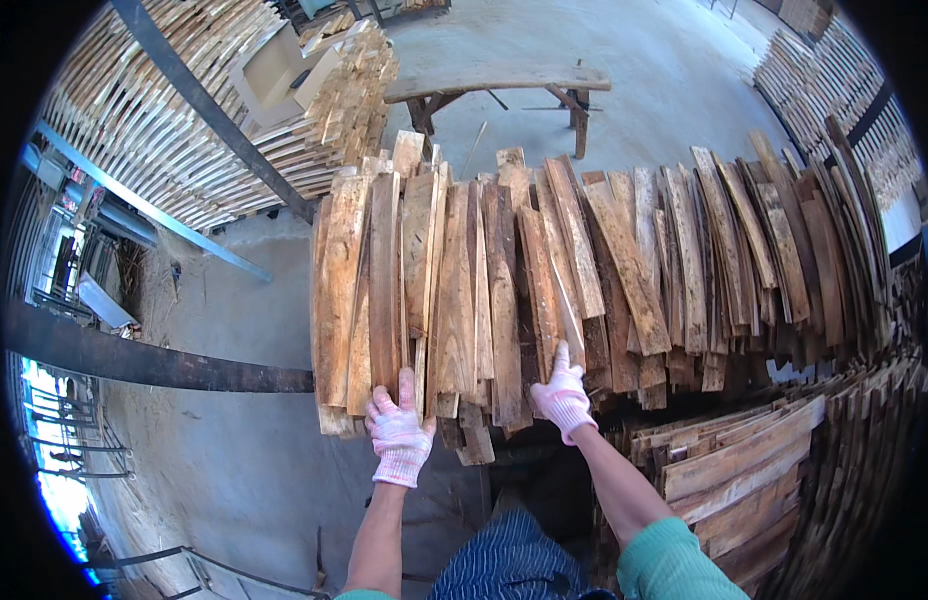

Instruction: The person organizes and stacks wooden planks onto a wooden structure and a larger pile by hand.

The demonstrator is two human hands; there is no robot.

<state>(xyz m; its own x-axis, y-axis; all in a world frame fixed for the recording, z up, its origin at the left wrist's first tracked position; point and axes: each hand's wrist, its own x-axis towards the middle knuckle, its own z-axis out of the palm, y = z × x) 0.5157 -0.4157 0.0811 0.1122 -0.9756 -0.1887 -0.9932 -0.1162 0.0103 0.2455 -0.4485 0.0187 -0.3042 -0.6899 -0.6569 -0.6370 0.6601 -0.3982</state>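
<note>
Board row: Here in the head view, the rough wooden boards [451, 330] stand packed side by side, running from the centre out towards 2 and 3 o'clock, lower ends facing the wearer.
Left hand: At 7 o'clock, the gloved left hand [398, 430] is up against the lower end of a brown plank [384, 290], fingers and thumb spread apart, not closed round it.
Right hand: Out between 4 and 5, the gloved right hand [564, 395] has its fingertips on the foot of a narrow pale strip [567, 305]; clamped or merely resting, I cannot tell.
Handling: These look stiff, fairly light singly, heavy by the armful; rough rather than slippery, with splintery edges and thin strips that could snap.
Best hold: Low on the protruding ends, I'd say, thumb on one face, fingers on the other; a long piece wants a second hand farther up.
Round about: More planks [744, 460] at 4 o'clock, a big stack [164, 100] at 10, an open cardboard box [274, 85] near 11.
</note>
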